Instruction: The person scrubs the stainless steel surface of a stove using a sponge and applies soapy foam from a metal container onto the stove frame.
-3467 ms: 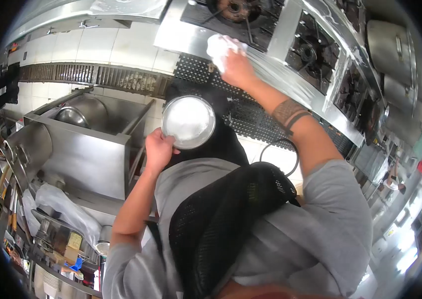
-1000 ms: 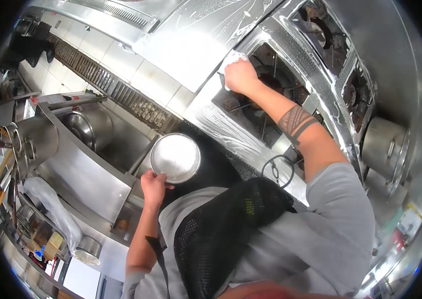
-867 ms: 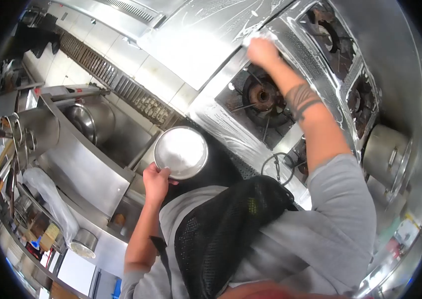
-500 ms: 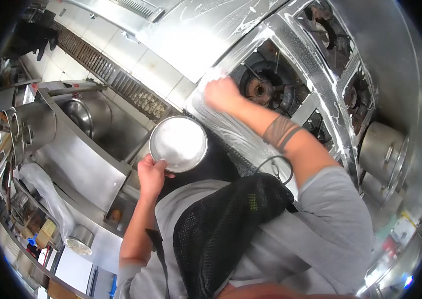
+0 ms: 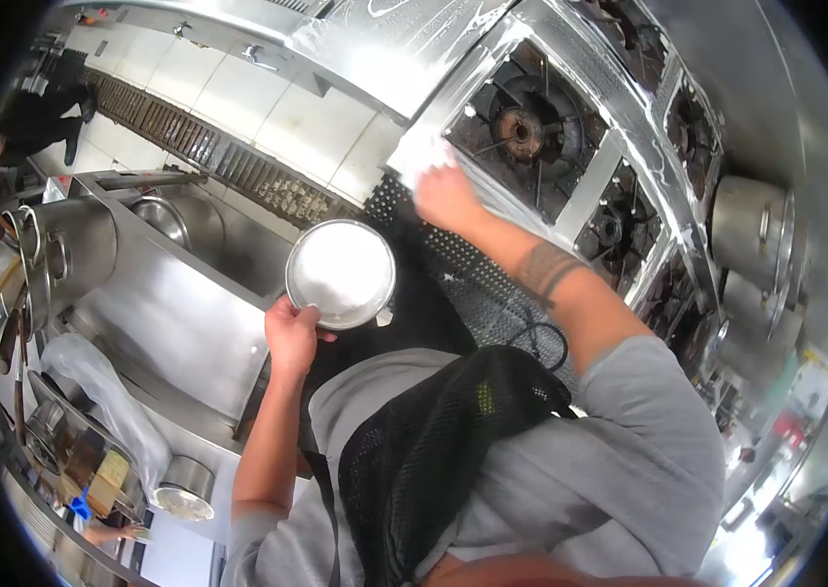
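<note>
My left hand [image 5: 292, 338] grips the rim of a round metal bowl [image 5: 381, 303], its thumb over the edge. White suds [image 5: 335, 269] fill much of the bowl. My right hand [image 5: 445, 199] is closed at the front corner of the gas stove [image 5: 592, 191]. Something white and foamy [image 5: 421, 155] lies against its knuckles; whether this is a cloth, a sponge or only foam I cannot tell. Just beyond that hand sits a round burner [image 5: 519, 132]. Streaks of white foam run along the stove's metal frame.
Stockpots [image 5: 748, 220] stand at the right end of the stove. A floor drain grate [image 5: 208, 147] crosses the tiles. On the left is a steel counter [image 5: 174, 323] with pots and utensils. Another person's dark-clothed legs [image 5: 47, 122] show at upper left.
My right hand has shifted slightly down and right, and the white foamy patch now shows by its knuckles. The bowl stays in my left hand. My view has shifted.
</note>
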A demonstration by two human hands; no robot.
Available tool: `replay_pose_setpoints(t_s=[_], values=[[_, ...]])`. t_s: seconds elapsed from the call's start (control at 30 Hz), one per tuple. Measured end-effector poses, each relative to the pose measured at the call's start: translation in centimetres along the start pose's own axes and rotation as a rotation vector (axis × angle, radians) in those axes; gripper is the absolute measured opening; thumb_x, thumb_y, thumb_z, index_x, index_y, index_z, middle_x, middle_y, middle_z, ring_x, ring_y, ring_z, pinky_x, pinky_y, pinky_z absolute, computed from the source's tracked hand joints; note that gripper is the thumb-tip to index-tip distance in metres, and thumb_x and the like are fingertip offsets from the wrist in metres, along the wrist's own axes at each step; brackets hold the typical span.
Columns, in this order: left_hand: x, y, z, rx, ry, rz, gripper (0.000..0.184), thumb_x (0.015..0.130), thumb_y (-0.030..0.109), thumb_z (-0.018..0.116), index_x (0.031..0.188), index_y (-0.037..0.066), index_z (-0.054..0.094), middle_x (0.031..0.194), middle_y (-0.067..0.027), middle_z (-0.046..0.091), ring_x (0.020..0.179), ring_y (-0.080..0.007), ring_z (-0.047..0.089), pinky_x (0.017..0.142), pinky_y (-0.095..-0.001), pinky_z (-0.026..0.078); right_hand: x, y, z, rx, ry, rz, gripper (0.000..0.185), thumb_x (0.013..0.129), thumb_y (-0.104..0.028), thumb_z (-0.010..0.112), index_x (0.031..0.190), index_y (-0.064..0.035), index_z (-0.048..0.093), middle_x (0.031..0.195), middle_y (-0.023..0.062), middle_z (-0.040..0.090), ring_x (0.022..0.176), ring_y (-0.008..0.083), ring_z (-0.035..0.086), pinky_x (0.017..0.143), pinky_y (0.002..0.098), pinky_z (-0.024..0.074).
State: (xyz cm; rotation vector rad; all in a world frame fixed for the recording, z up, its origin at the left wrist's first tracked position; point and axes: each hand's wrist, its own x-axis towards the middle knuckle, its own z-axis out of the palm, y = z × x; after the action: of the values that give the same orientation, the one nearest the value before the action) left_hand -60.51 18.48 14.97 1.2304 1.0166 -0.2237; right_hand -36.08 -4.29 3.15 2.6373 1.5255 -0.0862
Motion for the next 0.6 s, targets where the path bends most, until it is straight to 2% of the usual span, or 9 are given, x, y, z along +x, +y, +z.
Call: replay_pose_setpoints(t_s=[0.07, 0.13, 0.2, 0.3, 0.37, 0.43, 0.47, 0.53, 0.6], values=[[-0.2, -0.2, -1.6, 0.032, -0.017, 0.005, 0.021, 0.085, -0.007, 0.053, 0.101, -0.012, 0.065, 0.085, -0.0160, 0.072, 0.059, -0.0184, 0.068, 0.048, -0.0282, 0.058, -7.4, 0.2, 1.7, 0.046, -0.115, 0.079, 0.019, 0.078, -0.026, 0.065, 0.077, -0.0081, 0.073, 0.077, 0.0122, 0.070, 0.083, 0.0300, 0.070, 0.098, 0.0553, 0.0477], [-0.5, -0.8, -3.1, 0.062, -0.040, 0.012, 0.021, 0.085, -0.007, 0.053, 0.101, -0.012, 0.065, 0.085, -0.0163, 0.072, 0.059, -0.0183, 0.067, 0.047, -0.0280, 0.058, -15.9, 1.6, 1.8, 0.061, -0.261, 0.189, 0.025, 0.080, -0.030, 0.067, 0.083, -0.0052, 0.074, 0.082, 0.0149, 0.071, 0.087, 0.0345, 0.069, 0.091, 0.0516, 0.0523], [-0.1, -1.8, -4.5, 0.113, -0.011, 0.016, 0.021, 0.085, -0.006, 0.053, 0.102, -0.012, 0.065, 0.085, -0.0171, 0.071, 0.058, -0.0186, 0.068, 0.047, -0.0283, 0.057, -23.1, 1.3, 4.6, 0.121, -0.215, 0.584, 0.019, 0.076, -0.020, 0.068, 0.081, -0.0025, 0.072, 0.082, 0.0189, 0.068, 0.085, 0.0358, 0.068, 0.080, 0.0487, 0.0536], [-0.6, -1.4, -5.2, 0.106, -0.029, 0.026, 0.021, 0.084, -0.005, 0.054, 0.102, -0.013, 0.064, 0.084, -0.0182, 0.071, 0.058, -0.0195, 0.068, 0.047, -0.0296, 0.057, -23.6, -1.9, 5.6, -0.013, -0.207, 0.877, 0.020, 0.077, -0.023, 0.068, 0.079, -0.0041, 0.072, 0.082, 0.0181, 0.068, 0.086, 0.0357, 0.067, 0.084, 0.0490, 0.0519], [-0.7, -1.7, -5.2, 0.102, -0.031, 0.034, 0.022, 0.084, -0.005, 0.054, 0.102, -0.013, 0.064, 0.084, -0.0188, 0.071, 0.057, -0.0203, 0.068, 0.047, -0.0300, 0.057, -19.1, -2.4, 6.1, 0.041, -0.435, 0.671, 0.038, 0.084, -0.040, 0.067, 0.092, -0.0037, 0.074, 0.096, 0.0165, 0.071, 0.099, 0.0352, 0.067, 0.104, 0.0525, 0.0454], [-0.3, -1.7, -4.9, 0.099, -0.027, 0.041, 0.022, 0.084, -0.005, 0.053, 0.101, -0.014, 0.063, 0.084, -0.0195, 0.071, 0.056, -0.0211, 0.068, 0.047, -0.0304, 0.057, -13.0, -3.3, 8.3, 0.002, -0.232, 0.481, 0.034, 0.080, -0.033, 0.068, 0.096, -0.0036, 0.073, 0.097, 0.0135, 0.070, 0.112, 0.0324, 0.062, 0.119, 0.0657, 0.0187], [-0.3, -1.5, -4.5, 0.097, -0.036, 0.036, 0.022, 0.084, -0.005, 0.052, 0.101, -0.014, 0.063, 0.084, -0.0207, 0.071, 0.056, -0.0223, 0.069, 0.048, -0.0303, 0.057, -8.4, -4.2, 3.3, -0.005, -0.090, 0.416, 0.035, 0.081, -0.032, 0.067, 0.099, -0.0028, 0.072, 0.093, 0.0131, 0.071, 0.102, 0.0330, 0.067, 0.113, 0.0588, 0.0351], [0.2, -1.4, -3.8, 0.104, -0.039, 0.045, 0.022, 0.084, -0.005, 0.052, 0.100, -0.015, 0.063, 0.084, -0.0219, 0.071, 0.056, -0.0235, 0.069, 0.048, -0.0302, 0.058, -1.6, -2.8, 1.5, 0.199, -0.074, 0.402, 0.031, 0.082, -0.027, 0.068, 0.099, -0.0011, 0.070, 0.090, 0.0156, 0.071, 0.089, 0.0371, 0.069, 0.097, 0.0510, 0.0507], [1.2, -2.1, -3.1, 0.074, -0.054, 0.066, 0.022, 0.083, -0.006, 0.050, 0.099, -0.016, 0.062, 0.084, -0.0239, 0.071, 0.058, -0.0253, 0.071, 0.049, -0.0299, 0.058, 2.4, -2.6, -4.4, 0.714, 0.269, 0.391, 0.026, 0.080, -0.019, 0.067, 0.096, 0.0016, 0.068, 0.087, 0.0207, 0.070, 0.082, 0.0419, 0.069, 0.079, 0.0482, 0.0561]])
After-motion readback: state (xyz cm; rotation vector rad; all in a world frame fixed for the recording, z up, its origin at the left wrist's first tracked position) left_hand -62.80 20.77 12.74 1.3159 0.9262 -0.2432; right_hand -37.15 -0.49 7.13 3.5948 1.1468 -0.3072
